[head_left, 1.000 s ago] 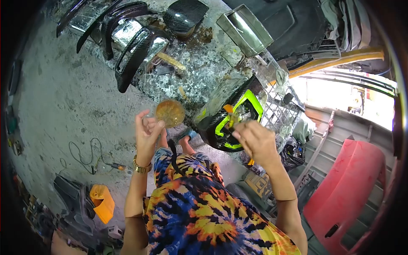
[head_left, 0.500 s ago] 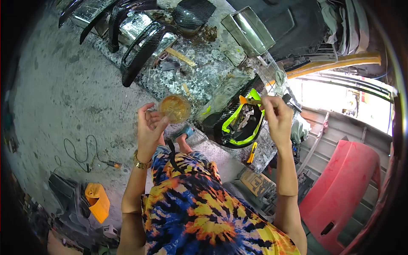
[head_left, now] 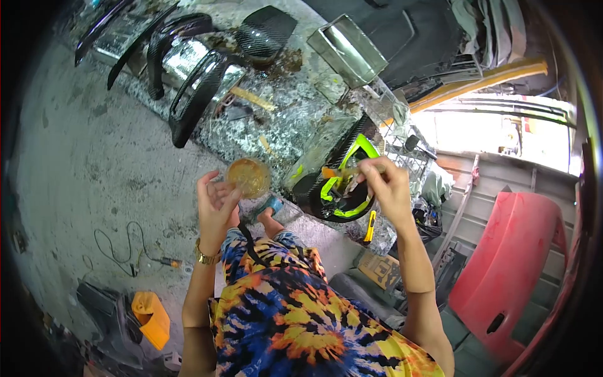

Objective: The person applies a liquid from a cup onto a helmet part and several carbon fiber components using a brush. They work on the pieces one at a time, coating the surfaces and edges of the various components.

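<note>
My left hand [head_left: 217, 200] is closed on the rim of a clear round cup [head_left: 249, 178] with amber liquid in it. Pinched in the fingers of my right hand [head_left: 389, 190] is a small brush [head_left: 330, 172] with an orange tip pointing left. The brush is over a black carbon-fibre part [head_left: 306, 196] with a bright yellow-green lining [head_left: 364, 148], and overlaps it in this view. That part rests at the near end of the worktable [head_left: 232, 135]. A yellow cutter [head_left: 370, 226] lies just below it, close to my right wrist.
Several glossy black carbon-fibre pieces [head_left: 191, 103] lie along the far left of the table. An open metal box [head_left: 348, 50] stands at the back. A wooden stick [head_left: 252, 98] lies mid-table. A red panel [head_left: 505, 270] leans at right; a cable [head_left: 113, 242] trails on the left floor.
My right hand and the brush have moved left and slightly down over the part. The cup has shifted a little left and down, and the camera view has turned slightly.
</note>
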`<state>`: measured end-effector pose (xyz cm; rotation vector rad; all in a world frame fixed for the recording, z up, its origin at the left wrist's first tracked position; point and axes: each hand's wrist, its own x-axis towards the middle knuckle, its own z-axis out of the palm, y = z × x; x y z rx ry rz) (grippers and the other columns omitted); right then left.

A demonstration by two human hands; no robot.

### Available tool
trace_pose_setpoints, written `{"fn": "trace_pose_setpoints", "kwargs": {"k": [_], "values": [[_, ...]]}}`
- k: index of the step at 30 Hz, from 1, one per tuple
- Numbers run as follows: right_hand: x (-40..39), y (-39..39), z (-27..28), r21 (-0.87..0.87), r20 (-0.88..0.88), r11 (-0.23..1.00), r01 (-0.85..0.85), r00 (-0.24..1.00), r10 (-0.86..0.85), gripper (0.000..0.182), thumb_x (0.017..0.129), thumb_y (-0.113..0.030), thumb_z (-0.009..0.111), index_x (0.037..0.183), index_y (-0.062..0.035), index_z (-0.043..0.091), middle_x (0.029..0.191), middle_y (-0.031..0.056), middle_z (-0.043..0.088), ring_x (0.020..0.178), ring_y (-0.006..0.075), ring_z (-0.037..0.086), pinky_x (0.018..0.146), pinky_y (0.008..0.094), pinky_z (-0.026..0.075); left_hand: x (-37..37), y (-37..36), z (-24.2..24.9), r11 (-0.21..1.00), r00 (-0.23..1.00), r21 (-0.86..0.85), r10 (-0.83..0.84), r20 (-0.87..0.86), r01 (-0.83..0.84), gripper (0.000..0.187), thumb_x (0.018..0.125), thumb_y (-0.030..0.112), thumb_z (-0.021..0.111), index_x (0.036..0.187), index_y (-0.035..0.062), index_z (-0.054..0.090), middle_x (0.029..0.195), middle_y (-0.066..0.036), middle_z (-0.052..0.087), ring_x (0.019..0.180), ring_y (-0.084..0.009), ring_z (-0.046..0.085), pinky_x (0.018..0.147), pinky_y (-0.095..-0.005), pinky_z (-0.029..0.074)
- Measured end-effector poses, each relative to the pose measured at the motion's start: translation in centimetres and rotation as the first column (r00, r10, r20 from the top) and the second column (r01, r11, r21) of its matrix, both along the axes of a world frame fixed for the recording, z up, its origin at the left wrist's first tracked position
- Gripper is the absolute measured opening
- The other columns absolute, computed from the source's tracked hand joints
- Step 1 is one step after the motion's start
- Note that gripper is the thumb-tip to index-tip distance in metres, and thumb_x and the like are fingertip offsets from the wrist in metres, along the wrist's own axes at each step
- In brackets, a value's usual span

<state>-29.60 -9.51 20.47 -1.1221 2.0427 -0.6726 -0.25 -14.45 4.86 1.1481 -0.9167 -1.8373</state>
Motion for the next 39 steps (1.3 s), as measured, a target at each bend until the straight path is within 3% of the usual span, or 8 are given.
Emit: {"fn": "trace_pose_setpoints", "kwargs": {"k": [14, 18, 20, 22, 25, 30, 36, 39], "values": [[-14.8, -6.1, -6.4, -0.01, 0.32, 0.983, 0.183, 0.932, -0.17, 0.021, 0.09, -0.018, 0.059, 0.081, 0.0005, 0.063, 0.062, 0.0045, 0.062, 0.043, 0.0034, 0.042, 0.038, 0.0198, 0.028, -4.6, -1.5, 3.5, 0.987, 0.996, -0.156, -0.016, 0.086, 0.029, 0.059, 0.087, 0.022, 0.066, 0.132, 0.0045, 0.032, 0.101, -0.004, 0.055, 0.091, -0.0104, 0.055, 0.077, -0.025, 0.044], [-14.7, -6.6, -5.1, -0.097, 0.053, 0.99, 0.102, 0.994, -0.098, 0.019, 0.088, -0.018, 0.06, 0.08, -0.0006, 0.063, 0.066, 0.0065, 0.063, 0.047, 0.0102, 0.05, 0.044, 0.0241, 0.039, -6.7, -2.1, 4.2, 0.985, 0.996, -0.172, 0.009, 0.092, 0.007, 0.059, 0.086, 0.022, 0.068, 0.132, 0.0047, 0.034, 0.101, -0.004, 0.055, 0.091, -0.0101, 0.054, 0.074, -0.0245, 0.044], [-11.3, -5.1, -3.3, -0.244, -0.499, 0.834, -0.496, 0.801, 0.331, 0.015, 0.088, -0.016, 0.059, 0.085, -0.0023, 0.064, 0.08, 0.0086, 0.066, 0.06, 0.0214, 0.059, 0.057, 0.0311, 0.049, -7.6, -2.6, 4.9, 0.989, 0.997, -0.146, 0.022, 0.071, -0.011, 0.058, 0.084, 0.01, 0.067, 0.131, 0.0038, 0.032, 0.098, -0.005, 0.05, 0.085, -0.0081, 0.051, 0.076, -0.023, 0.046], [-8.1, -3.0, -1.4, -0.043, -0.493, 0.72, -0.692, 0.642, 0.587, 0.016, 0.085, -0.013, 0.062, 0.099, -0.0056, 0.065, 0.086, 0.0096, 0.065, 0.077, 0.0203, 0.063, 0.064, 0.0307, 0.049, -8.6, -3.1, 5.2, 0.987, 0.995, -0.157, 0.031, 0.091, -0.016, 0.059, 0.084, 0.011, 0.068, 0.13, 0.0035, 0.033, 0.098, -0.006, 0.05, 0.084, -0.0088, 0.052, 0.076, -0.0233, 0.047], [-5.4, -1.7, 1.0, -0.132, -0.342, 0.68, -0.721, 0.677, 0.651, 0.011, 0.086, -0.009, 0.058, 0.093, -0.0032, 0.065, 0.095, 0.0087, 0.065, 0.079, 0.0261, 0.064, 0.069, 0.0334, 0.052, -10.2, -4.5, 5.3, 0.981, 0.993, -0.193, 0.017, 0.113, 0.006, 0.059, 0.083, 0.013, 0.07, 0.129, 0.0026, 0.033, 0.099, -0.007, 0.051, 0.084, -0.0101, 0.053, 0.074, -0.0239, 0.048], [-7.2, -1.1, 0.8, -0.497, -0.069, 0.826, -0.265, 0.961, 0.267, 0.012, 0.08, -0.001, 0.065, 0.092, 0.0002, 0.066, 0.082, 0.011, 0.065, 0.071, 0.0216, 0.064, 0.064, 0.0303, 0.05, -13.5, -6.8, 5.1, 0.97, 0.971, -0.213, -0.071, 0.23, 0.121, 0.066, 0.08, 0.021, 0.076, 0.126, 0.0, 0.034, 0.091, -0.007, 0.054, 0.079, -0.0105, 0.055, 0.069, -0.0232, 0.049], [-9.2, -5.6, -1.4, -0.387, -0.358, 0.8, -0.459, 0.874, 0.329, 0.017, 0.083, -0.011, 0.067, 0.097, -0.002, 0.066, 0.08, 0.0064, 0.064, 0.07, 0.0171, 0.06, 0.066, 0.0301, 0.048, -18.4, -7.2, 6.7, 0.943, 0.959, -0.248, -0.165, 0.231, 0.221, 0.067, 0.08, 0.024, 0.076, 0.126, -0.0002, 0.034, 0.088, -0.006, 0.055, 0.074, -0.0093, 0.055, 0.067, -0.0231, 0.048], [-12.0, -5.4, -3.6, -0.546, -0.054, 0.807, -0.223, 0.971, 0.232, 0.015, 0.087, -0.013, 0.064, 0.098, -0.0038, 0.067, 0.079, 0.0041, 0.064, 0.066, 0.0118, 0.057, 0.061, 0.0277, 0.048, -20.4, -7.8, 5.9, 0.943, 0.96, -0.242, -0.178, 0.217, 0.229, 0.066, 0.08, 0.025, 0.076, 0.126, 0.0, 0.035, 0.085, -0.005, 0.056, 0.073, -0.0087, 0.053, 0.065, -0.0227, 0.047]]}}
